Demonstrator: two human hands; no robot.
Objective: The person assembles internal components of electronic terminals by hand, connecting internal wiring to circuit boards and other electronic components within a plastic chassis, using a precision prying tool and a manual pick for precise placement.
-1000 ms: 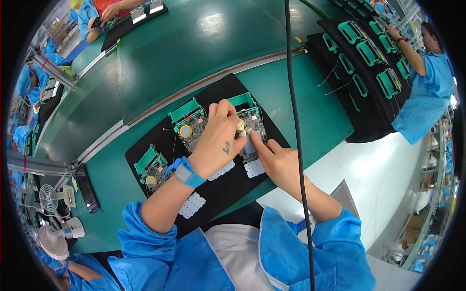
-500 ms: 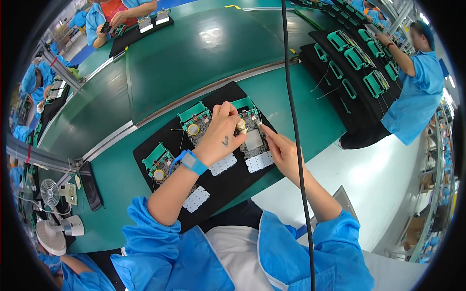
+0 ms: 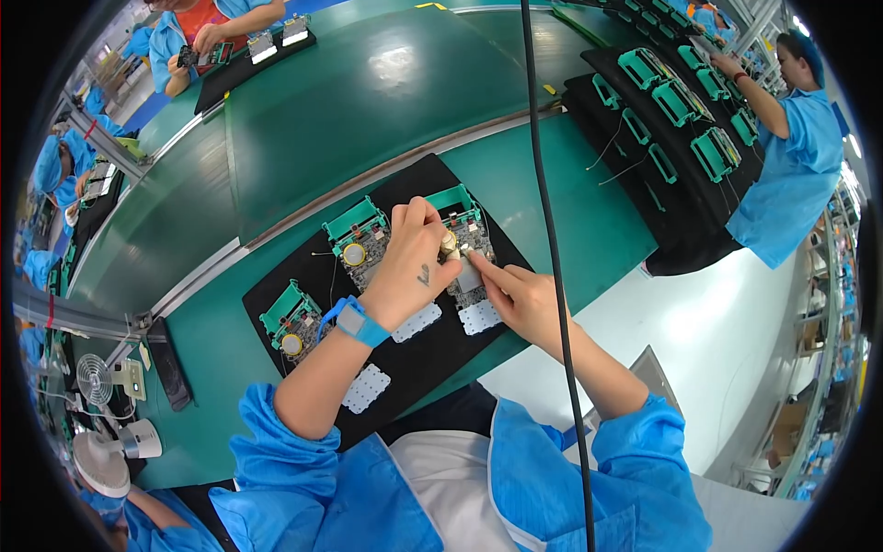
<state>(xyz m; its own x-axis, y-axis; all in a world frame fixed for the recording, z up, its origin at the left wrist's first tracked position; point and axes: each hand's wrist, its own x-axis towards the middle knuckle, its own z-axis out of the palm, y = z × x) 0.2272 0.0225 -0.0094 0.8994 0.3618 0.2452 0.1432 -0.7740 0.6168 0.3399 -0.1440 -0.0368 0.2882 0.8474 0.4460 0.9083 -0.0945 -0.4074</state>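
Three circuit boards with green plastic frames lie on a black mat (image 3: pixel 368 317); the middle board (image 3: pixel 355 255) and the left board (image 3: pixel 292 344) each show a round yellow-rimmed part. Over the right-hand board (image 3: pixel 475 237), my left hand (image 3: pixel 414 262) is closed, fingertips down beside a round pale part. Whatever is between those fingers is hidden. My right hand (image 3: pixel 524 299) reaches in from the right, its index finger and thumb close together on the same board, near my left thumb; anything pinched there is too small to name. A white plate (image 3: pixel 478 318) shows at the board's near end.
A black cable (image 3: pixel 543 184) hangs in front of the scene, right of my hands. Several green frames (image 3: pixel 676 103) lie on black mats at the right, where a person (image 3: pixel 786 175) stands. A fan (image 3: pixel 97 377) and a black phone-like slab (image 3: pixel 170 363) are at the left. Another person (image 3: pixel 216 37) works across the bench.
My right fingertips have moved left from the right board's outer edge to its middle, close to my left thumb. My left hand stays at the round part. The whole view has shifted slightly.
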